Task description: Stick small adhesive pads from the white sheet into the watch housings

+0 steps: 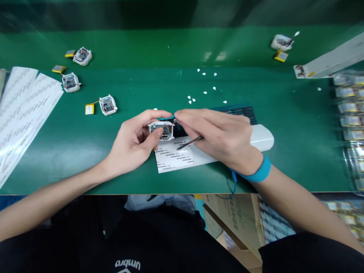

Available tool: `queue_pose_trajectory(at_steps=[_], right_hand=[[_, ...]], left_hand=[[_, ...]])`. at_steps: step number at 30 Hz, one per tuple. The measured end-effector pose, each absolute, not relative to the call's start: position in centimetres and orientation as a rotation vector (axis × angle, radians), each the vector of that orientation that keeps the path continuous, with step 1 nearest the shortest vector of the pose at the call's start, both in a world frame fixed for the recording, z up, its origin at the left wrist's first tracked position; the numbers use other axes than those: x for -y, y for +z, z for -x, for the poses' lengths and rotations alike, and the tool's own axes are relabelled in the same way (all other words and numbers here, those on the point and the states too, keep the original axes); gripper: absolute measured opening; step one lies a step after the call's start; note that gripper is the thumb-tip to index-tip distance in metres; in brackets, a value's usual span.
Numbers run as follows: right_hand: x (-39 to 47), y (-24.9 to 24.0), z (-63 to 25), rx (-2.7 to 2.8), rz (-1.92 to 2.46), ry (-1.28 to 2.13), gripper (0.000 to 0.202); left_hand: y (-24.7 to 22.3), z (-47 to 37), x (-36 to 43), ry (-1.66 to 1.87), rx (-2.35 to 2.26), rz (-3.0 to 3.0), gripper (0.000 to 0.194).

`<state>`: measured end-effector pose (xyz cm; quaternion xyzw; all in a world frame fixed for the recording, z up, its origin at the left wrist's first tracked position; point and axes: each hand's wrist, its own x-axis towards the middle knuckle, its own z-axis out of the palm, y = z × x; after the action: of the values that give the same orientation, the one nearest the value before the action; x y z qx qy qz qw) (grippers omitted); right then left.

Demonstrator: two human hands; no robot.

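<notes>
My left hand (133, 140) grips a small white device casing (161, 131) with a bare circuit board inside, thumb across the board. Close by on the right, my right hand (216, 132) keeps a slim metal tool, seemingly tweezers (189, 143), tucked under the fingers, its tip pointing down and left. The right thumb and forefinger also pinch at a small piece at the casing's right edge, too small to make out. Under both hands lies a white printed sheet of labels (173, 157), partly covering a dark slotted mat (241, 112).
Three open casings with yellow batteries, one a casing (108, 105), lie to the left beside long label sheets (31, 102). Small white stickers (205, 92) dot the green table (136, 87). A white rounded object (263, 137) sits behind my right wrist; trays of parts (352, 121) line the right.
</notes>
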<state>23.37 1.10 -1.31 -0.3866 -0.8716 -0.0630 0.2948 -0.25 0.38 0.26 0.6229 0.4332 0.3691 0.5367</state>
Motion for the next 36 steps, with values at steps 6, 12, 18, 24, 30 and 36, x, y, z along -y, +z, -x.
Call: queue_pose_trajectory(at_steps=[6,12,18,24,30,36], right_hand=[[-0.5,-1.8,-23.3,2.374,0.976,-0.342,0.033],[-0.2,-1.0,-23.2,2.417,0.892,-0.335,0.034],[1.2,-0.6,-22.3,2.498,0.901,-0.298,0.032],[1.6,-0.6,-21.4,2.396,0.926,-0.177,0.034],[1.4,-0.9,-20.8,2.313,1.008,0.092,0.041],[0.4,-0.4,-21.1,2.109,0.977,0.594,0.018]], left_hand=[[0.6,0.0,-0.2,0.879,-1.05,-1.475,0.013],[0.2,-0.2,0.6,0.994,-1.09,-1.532,0.01],[-0.4,-0.5,1.3,1.068,-1.123,-1.602,0.015],[0.1,-0.5,2.0,1.053,-1.12,-1.616,0.018],[-0.2,-0.5,1.8,1.136,-1.126,-1.633,0.022],[0.2,-0.4,1.6,1.078,-1.099,-1.606,0.023]])
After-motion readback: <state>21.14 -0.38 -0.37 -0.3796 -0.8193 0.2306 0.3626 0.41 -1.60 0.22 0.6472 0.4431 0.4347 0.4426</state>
